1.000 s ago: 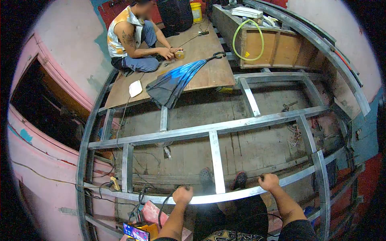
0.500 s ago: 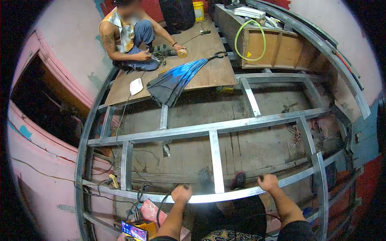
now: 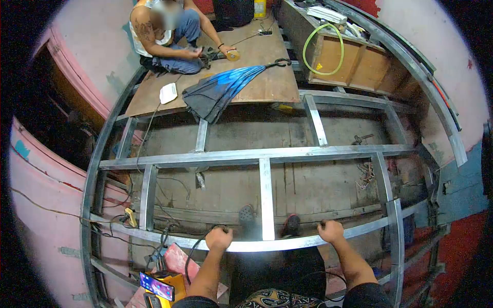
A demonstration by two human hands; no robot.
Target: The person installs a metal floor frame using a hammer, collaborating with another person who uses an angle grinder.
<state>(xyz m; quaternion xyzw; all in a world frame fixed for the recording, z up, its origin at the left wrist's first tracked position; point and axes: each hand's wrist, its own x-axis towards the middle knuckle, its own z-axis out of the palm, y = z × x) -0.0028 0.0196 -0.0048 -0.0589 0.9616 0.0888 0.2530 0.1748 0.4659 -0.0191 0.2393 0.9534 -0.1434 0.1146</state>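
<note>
Both hands, left hand (image 3: 219,238) and right hand (image 3: 330,231), clamp the steel crossbar (image 3: 267,245), fingertips hidden.

Your left hand (image 3: 220,238) and right hand (image 3: 330,231) both grip the near rail (image 3: 267,245) of the steel frame (image 3: 257,154). Beyond it, a folded umbrella (image 3: 221,90) lies on a board (image 3: 267,84) beside a seated person (image 3: 164,36).

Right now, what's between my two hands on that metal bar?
In the head view, a short upright crosspiece joins the metal bar midway between the left hand and right hand.
</note>
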